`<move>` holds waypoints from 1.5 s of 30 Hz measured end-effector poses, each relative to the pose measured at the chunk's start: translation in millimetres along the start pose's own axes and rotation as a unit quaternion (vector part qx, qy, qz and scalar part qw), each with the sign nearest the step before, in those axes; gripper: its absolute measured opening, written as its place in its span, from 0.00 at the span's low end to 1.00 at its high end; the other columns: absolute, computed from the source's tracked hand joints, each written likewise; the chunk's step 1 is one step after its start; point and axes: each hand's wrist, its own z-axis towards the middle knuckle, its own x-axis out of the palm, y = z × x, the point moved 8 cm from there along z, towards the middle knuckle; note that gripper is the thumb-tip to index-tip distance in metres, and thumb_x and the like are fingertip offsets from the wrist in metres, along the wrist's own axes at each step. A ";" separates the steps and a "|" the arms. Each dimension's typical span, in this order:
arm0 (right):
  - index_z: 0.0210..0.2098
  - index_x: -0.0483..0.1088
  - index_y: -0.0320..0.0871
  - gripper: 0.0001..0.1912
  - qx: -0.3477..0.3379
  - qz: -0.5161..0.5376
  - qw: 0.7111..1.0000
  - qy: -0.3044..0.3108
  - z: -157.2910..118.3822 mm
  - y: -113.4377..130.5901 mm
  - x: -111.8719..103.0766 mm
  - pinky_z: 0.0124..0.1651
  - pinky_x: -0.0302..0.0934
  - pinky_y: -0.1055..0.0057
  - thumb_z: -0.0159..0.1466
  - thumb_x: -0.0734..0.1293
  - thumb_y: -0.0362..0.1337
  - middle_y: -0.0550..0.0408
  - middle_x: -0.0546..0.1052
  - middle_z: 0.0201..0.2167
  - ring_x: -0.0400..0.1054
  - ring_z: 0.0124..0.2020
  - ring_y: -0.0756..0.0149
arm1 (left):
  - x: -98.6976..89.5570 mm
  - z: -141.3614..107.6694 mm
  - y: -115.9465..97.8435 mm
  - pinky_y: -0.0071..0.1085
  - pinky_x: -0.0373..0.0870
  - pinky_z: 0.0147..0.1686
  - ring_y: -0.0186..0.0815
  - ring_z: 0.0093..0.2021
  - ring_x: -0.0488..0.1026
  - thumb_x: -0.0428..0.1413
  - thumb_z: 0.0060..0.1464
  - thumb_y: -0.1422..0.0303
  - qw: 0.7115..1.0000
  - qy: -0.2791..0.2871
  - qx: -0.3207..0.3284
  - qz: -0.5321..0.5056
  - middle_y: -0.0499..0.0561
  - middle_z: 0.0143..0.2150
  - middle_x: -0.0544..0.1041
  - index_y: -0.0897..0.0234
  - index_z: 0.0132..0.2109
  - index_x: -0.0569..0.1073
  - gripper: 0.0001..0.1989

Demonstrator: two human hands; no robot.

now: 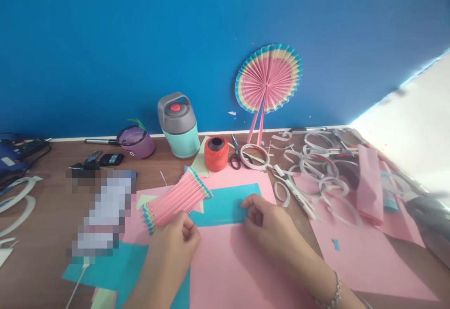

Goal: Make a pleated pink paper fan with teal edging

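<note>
My left hand (179, 238) is closed, fingertips pressed together, just below the pleated pink paper (176, 201) with teal and yellow edges. My right hand (263, 217) is closed too, fingers curled at the right end of a teal paper strip (228, 201). A faint pale line runs across the strip's lower part between the hands; whether it is a thread or a paper edge I cannot tell. What the fingertips pinch is hidden. Beneath both hands lies a large pink sheet (218, 267).
A round paper fan (269, 79) leans against the blue wall. Along the back stand a purple cup (137, 142), a teal flask (181, 135), an orange thread spool (216, 154) and scissors (236, 154). Tangled white strips (319, 163) lie right; a blurred phone (101, 215) lies left.
</note>
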 end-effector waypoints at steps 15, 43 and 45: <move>0.37 0.66 0.46 0.14 0.006 0.002 1.000 0.003 0.2 -0.7 -0.1 0.27 0.50 0.74 0.51 0.59 0.29 0.61 0.69 0.22 0.62 0.25 0.69 | -6.0 -6.4 -3.8 0.24 0.58 0.25 0.30 0.23 0.69 0.50 0.50 0.77 0.998 0.007 0.005 -0.065 0.40 0.19 0.71 0.61 0.24 0.65 0.09; 0.37 0.67 0.45 0.16 -0.012 -0.044 0.999 -0.015 -1.4 5.6 -0.8 0.27 0.47 0.75 0.50 0.59 0.25 0.60 0.70 0.22 0.63 0.27 0.68 | 0.8 -2.3 0.1 0.26 0.52 0.24 0.32 0.23 0.69 0.49 0.51 0.76 1.000 -0.002 0.012 0.025 0.41 0.22 0.70 0.60 0.30 0.61 0.07; 0.38 0.66 0.45 0.16 -0.013 -0.043 0.999 -0.014 -1.1 5.9 -0.5 0.27 0.47 0.75 0.50 0.59 0.25 0.61 0.70 0.22 0.63 0.27 0.68 | -2.8 -3.0 1.1 0.26 0.52 0.23 0.32 0.22 0.68 0.49 0.51 0.76 1.000 -0.012 0.011 0.012 0.40 0.21 0.68 0.59 0.33 0.60 0.07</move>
